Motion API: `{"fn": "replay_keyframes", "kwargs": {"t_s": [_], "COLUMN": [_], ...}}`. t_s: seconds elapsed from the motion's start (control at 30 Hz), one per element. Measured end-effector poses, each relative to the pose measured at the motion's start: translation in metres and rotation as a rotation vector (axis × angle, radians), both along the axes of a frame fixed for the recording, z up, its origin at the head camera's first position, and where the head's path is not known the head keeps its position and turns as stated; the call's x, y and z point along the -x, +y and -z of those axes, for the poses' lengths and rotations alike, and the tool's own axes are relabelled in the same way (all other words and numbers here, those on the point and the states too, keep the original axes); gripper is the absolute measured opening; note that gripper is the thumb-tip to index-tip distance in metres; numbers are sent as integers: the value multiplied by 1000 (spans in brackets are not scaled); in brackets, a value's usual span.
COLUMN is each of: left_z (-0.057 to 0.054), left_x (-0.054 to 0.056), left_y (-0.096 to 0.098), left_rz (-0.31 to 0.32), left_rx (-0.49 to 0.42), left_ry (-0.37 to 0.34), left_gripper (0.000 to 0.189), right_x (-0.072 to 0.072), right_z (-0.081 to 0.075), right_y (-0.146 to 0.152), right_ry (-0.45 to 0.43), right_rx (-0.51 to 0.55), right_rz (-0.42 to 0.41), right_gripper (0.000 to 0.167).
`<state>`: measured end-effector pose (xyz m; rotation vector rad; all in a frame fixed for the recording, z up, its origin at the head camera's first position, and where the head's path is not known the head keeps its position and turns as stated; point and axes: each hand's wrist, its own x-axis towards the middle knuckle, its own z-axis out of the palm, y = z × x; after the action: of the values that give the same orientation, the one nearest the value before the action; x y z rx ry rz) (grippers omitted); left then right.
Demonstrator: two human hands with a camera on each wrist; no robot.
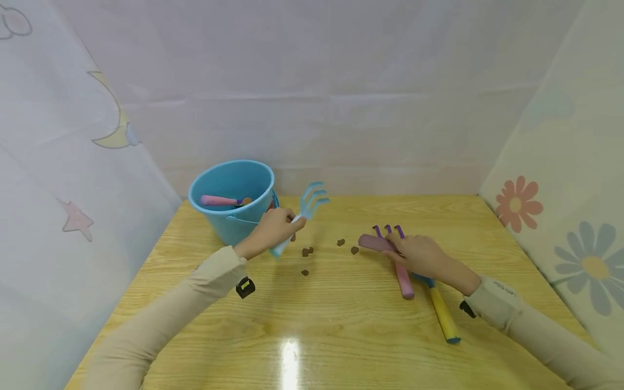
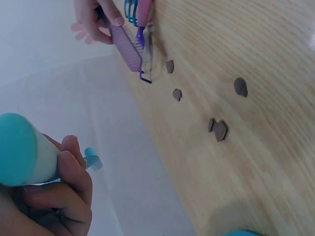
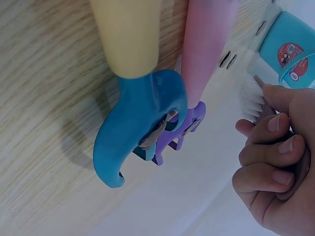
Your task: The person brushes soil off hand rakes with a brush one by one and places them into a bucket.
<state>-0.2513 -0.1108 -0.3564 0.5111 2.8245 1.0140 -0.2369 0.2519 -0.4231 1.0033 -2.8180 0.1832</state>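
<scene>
The left grip (image 1: pixel 273 228) is clasping a blue-tined rake (image 1: pixel 307 209); at its three o'clock, the right grip (image 1: pixel 423 254) is clasping a purple brush (image 1: pixel 374 242).

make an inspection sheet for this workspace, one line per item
Surface: wood-grain table, glare at the near side.
Job's things: white-handled rake and mauve brush held; purple rake and yellow-handled rake on the table; blue bucket upright, pink-handled tool inside.
Clutter: brown bits scattered mid-table.
Hands: left hand grips the white-handled rake; right hand holds the mauve brush.
Cables: nothing seen.
Surroundings: pale sheeting, flowers and a moon printed at the sides.
</scene>
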Motion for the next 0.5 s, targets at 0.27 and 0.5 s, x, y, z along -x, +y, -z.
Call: {"fn": "replay_keyframes", "kwargs": {"t_s": [0.27,0.5], "left_z": [-23,-45], "left_x": [0,0], "left_y": [-7,-16], "left_rz": [-10,-8], "left_rx": [-11,41], "left_ry": [50,129], "left_gripper": [42,38], "right_x": [2,4], "right_z": [1,2], "right_y": [1,3], "right_ry": [10,9], "right_rx": [11,17], "right_rz": [-2,-5], "right_gripper": [30,31]}}
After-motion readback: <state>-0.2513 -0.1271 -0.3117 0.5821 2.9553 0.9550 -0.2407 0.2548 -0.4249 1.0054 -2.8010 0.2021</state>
